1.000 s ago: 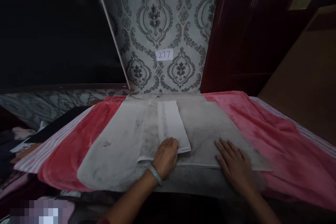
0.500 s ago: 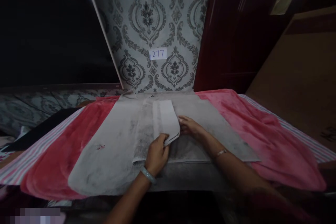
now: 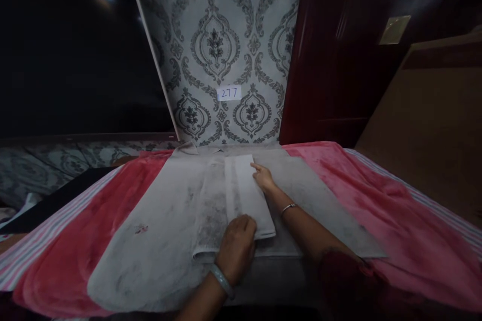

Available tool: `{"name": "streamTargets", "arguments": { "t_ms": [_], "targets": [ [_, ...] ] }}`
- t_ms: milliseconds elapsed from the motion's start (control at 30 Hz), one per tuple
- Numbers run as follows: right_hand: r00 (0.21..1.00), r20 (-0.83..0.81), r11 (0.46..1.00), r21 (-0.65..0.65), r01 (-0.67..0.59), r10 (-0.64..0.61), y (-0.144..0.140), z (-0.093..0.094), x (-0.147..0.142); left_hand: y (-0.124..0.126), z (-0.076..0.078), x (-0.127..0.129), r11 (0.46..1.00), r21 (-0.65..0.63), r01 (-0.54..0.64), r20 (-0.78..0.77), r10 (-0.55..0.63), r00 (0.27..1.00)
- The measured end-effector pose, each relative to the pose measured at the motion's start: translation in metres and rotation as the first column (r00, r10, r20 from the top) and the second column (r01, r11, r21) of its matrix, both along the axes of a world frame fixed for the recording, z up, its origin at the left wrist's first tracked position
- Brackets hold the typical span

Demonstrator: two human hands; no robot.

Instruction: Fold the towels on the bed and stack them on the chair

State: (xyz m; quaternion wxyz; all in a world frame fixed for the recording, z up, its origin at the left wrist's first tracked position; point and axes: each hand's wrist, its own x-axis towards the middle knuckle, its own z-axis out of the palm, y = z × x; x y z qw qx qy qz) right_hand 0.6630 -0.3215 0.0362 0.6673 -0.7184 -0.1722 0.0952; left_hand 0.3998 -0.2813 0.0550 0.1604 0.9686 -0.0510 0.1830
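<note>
Your left hand is resting on the near end of the folded white sheet, fingers bunching together; can't tell if they're pinching it. Your right hand is extending its index finger at the far right edge. Sheet's lying on stained grey cloth.

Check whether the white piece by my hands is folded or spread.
Folded, apparently: the white piece shows stacked edges at its near end, beside the left hand.
</note>
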Motion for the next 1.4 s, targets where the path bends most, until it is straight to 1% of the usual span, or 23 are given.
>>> {"name": "streamTargets", "arguments": {
  "t_ms": [67, 133, 333, 433, 533, 600, 700, 800, 867, 933, 1067, 1133, 1233, 1300, 1400],
  "targets": [
    [1.0, -0.021, 0.999, -0.042, 0.02, -0.021, -0.008, -0.003, -0.001, -0.004, -0.003, 0.003, 0.998, 0.06, 0.01, -0.017, -0.009, 1.0],
    [0.999, -0.028, 0.997, -0.071, 0.033, -0.035, -0.012, -0.002, -0.002, -0.007, -0.005, 0.004, 0.996, 0.085, 0.005, -0.022, -0.003, 1.0],
    [0.994, 0.049, 0.983, -0.15, 0.104, -0.097, -0.008, 0.006, -0.003, -0.009, -0.001, 0.002, 0.998, 0.059, 0.016, -0.045, -0.014, 0.999],
    [0.991, 0.079, 0.969, -0.216, 0.119, -0.104, -0.01, 0.004, -0.002, -0.012, 0.001, 0.0, 0.999, 0.044, 0.021, -0.069, -0.018, 0.997],
    [0.99, 0.116, 0.955, -0.274, 0.115, -0.085, -0.015, -0.002, 0.001, -0.011, 0.0, -0.003, 0.999, 0.024, 0.047, -0.067, -0.045, 0.997],
    [0.984, 0.162, 0.946, -0.302, 0.121, -0.074, -0.019, -0.005, 0.001, -0.008, -0.003, -0.005, 0.996, 0.035, 0.084, -0.027, -0.083, 0.996],
    [0.966, 0.25, 0.929, -0.337, 0.153, -0.069, -0.023, -0.006, -0.004, -0.003, -0.01, -0.007, 0.989, 0.067, 0.132, 0.12, -0.14, 0.983],
    [0.942, 0.327, 0.911, -0.362, 0.2, -0.076, -0.024, -0.007, -0.009, -0.002, -0.016, -0.008, 0.978, 0.143, 0.149, 0.242, -0.18, 0.953],
    [0.926, 0.368, 0.899, -0.375, 0.227, -0.08, -0.024, -0.007, -0.012, -0.003, -0.019, -0.009, 0.968, 0.206, 0.142, 0.257, -0.194, 0.947],
    [0.914, 0.399, 0.886, -0.392, 0.247, -0.078, -0.024, -0.008, -0.014, -0.006, -0.021, -0.01, 0.965, 0.233, 0.123, 0.258, -0.183, 0.949],
    [0.897, 0.435, 0.86, -0.426, 0.279, -0.075, -0.024, -0.007, -0.021, -0.011, -0.029, -0.015, 0.976, 0.201, 0.087, 0.293, -0.145, 0.945],
    [0.889, 0.453, 0.856, -0.428, 0.289, -0.074, -0.025, -0.007, -0.026, -0.014, -0.034, -0.017, 0.979, 0.188, 0.074, 0.315, -0.131, 0.94],
    [0.873, 0.485, 0.833, -0.458, 0.311, -0.059, -0.026, -0.007, -0.031, -0.018, -0.038, -0.017, 0.979, 0.201, 0.04, 0.316, -0.103, 0.943],
    [0.867, 0.496, 0.807, -0.491, 0.327, -0.05, -0.027, -0.007, -0.033, -0.02, -0.038, -0.019, 0.975, 0.221, 0.03, 0.279, -0.092, 0.956],
    [0.868, 0.495, 0.774, -0.529, 0.347, -0.051, -0.029, -0.008, -0.032, -0.02, -0.03, -0.024, 0.966, 0.259, 0.019, 0.203, -0.073, 0.976]
  ]
}}
